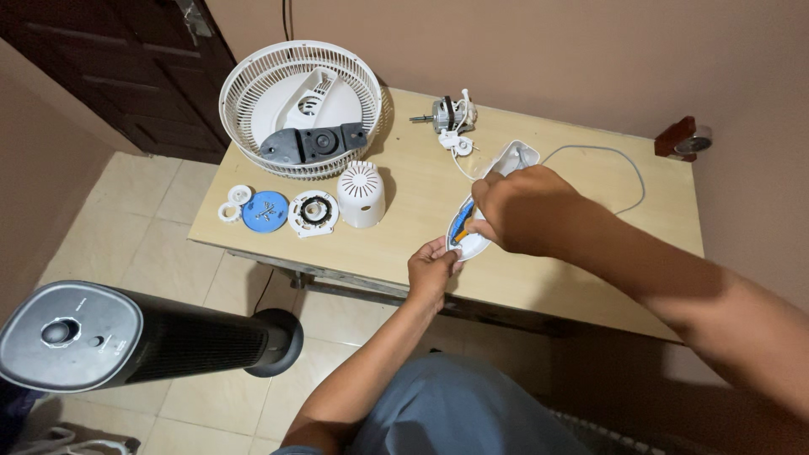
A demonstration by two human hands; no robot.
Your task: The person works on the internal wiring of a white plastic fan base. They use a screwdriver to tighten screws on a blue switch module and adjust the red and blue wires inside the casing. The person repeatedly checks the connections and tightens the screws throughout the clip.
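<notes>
Our left hand (433, 271): forearm bare, rising from the lower middle of the view, wrist nearly straight, fingers curled with the tips pinched together at the upper right of the hand. Our right hand (516, 209): arm bare, reaching in from the right edge and angled up and leftward, knuckles uppermost, fingers folded under in a closed grip, set just above and right of our left hand, the two nearly touching.

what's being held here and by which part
The left hand grips the white fan base housing at its near rim. The right hand covers its middle, by the coloured wires; whether it holds a tool cannot be told.
</notes>
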